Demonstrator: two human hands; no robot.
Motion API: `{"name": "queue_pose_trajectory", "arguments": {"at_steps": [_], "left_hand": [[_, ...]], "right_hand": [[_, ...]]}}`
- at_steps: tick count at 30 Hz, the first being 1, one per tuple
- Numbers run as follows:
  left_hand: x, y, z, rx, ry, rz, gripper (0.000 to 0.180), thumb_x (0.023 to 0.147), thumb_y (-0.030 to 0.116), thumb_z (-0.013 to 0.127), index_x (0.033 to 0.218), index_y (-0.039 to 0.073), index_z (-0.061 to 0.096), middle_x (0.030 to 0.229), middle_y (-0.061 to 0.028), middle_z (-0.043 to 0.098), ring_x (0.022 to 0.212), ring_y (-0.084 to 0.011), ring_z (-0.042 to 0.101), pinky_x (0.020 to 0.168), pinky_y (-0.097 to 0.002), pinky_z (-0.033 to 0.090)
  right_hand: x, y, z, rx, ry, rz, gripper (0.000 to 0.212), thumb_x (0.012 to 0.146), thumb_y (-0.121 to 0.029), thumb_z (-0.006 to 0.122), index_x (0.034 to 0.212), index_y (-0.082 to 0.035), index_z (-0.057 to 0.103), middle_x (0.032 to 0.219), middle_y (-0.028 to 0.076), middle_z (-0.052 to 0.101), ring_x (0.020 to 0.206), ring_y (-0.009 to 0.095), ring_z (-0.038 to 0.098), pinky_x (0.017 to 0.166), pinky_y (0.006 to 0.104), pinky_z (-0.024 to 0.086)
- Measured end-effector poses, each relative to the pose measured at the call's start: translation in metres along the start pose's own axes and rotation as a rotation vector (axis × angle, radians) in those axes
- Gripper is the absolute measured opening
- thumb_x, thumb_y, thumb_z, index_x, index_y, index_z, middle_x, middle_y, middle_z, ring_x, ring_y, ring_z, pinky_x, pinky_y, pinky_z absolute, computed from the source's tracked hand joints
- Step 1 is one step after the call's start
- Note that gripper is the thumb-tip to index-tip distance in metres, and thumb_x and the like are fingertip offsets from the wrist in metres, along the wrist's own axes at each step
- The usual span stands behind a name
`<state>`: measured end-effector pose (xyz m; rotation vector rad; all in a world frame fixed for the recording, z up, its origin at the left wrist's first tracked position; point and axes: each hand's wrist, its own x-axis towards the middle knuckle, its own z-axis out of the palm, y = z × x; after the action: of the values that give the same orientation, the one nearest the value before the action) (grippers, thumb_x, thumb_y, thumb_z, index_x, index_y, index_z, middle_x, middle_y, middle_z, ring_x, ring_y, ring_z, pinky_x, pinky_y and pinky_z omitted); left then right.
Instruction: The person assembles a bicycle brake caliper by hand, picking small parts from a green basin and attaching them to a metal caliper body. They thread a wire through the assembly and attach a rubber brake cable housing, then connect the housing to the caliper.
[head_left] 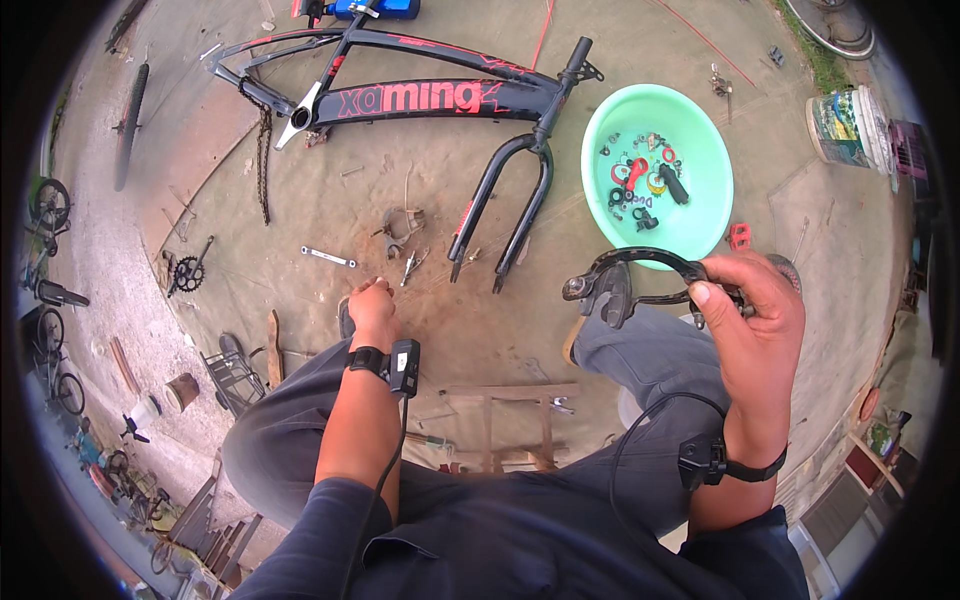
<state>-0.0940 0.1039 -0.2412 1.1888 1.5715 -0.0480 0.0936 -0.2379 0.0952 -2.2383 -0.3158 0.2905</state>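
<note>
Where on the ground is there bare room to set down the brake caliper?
Bare concrete lies between the fork and the green basin, and left of the wrench below the chain. It is crowded around the pliers by the left hand. The right hand holds the caliper.

At twelve o'clock a black frame (420, 95) is showing red lettering and red streaks. At one o'clock a mint-green basin (657, 172) is holding black, red and yellow bits. The right hand (748, 320) is gripping a black brake (640, 275). Trousers (300, 430) are looking grey.
</note>
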Motion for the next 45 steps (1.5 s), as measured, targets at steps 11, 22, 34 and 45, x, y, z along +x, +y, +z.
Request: {"name": "queue_pose_trajectory", "arguments": {"at_steps": [11,22,34,45], "left_hand": [[0.021,-0.007,0.019,0.942,-0.129,0.258,0.041,0.085,0.022,0.070,0.120,0.002,0.066,0.114,-0.0221,0.070,0.110,-0.0372,0.066,0.095,-0.0426,0.051],[0.031,0.011,0.047,1.297,-0.236,0.282,0.038,0.088,0.022,0.067,0.116,-0.003,0.060,0.119,-0.0282,0.064,0.110,-0.0415,0.064,0.095,-0.0455,0.053],[0.034,0.012,0.061,1.256,-0.183,0.260,0.040,0.087,0.029,0.071,0.110,-0.003,0.065,0.113,-0.0258,0.067,0.107,-0.0401,0.066,0.093,-0.0464,0.053],[0.038,0.004,0.065,1.234,-0.121,0.300,0.034,0.085,0.030,0.072,0.099,0.000,0.067,0.101,-0.0224,0.070,0.098,-0.0392,0.068,0.086,-0.0479,0.054]], "right_hand": [[0.041,-0.004,0.017,-0.003,-0.056,0.040,0.021,0.075,0.002,0.076,0.095,0.002,0.070,0.083,0.011,0.069,0.076,0.021,0.063,0.071,0.0288,0.047],[0.080,0.003,0.030,0.078,-0.055,0.081,0.021,0.073,0.002,0.077,0.092,0.002,0.069,0.087,0.013,0.071,0.080,0.023,0.066,0.072,0.0300,0.050],[0.103,0.009,0.034,0.110,-0.046,0.171,0.019,0.073,0.001,0.076,0.091,0.002,0.069,0.087,0.013,0.071,0.081,0.023,0.066,0.074,0.0311,0.051],[0.109,0.009,0.037,0.113,-0.049,0.213,0.018,0.074,0.000,0.076,0.091,0.002,0.070,0.088,0.013,0.071,0.082,0.024,0.066,0.075,0.0311,0.051]]}}
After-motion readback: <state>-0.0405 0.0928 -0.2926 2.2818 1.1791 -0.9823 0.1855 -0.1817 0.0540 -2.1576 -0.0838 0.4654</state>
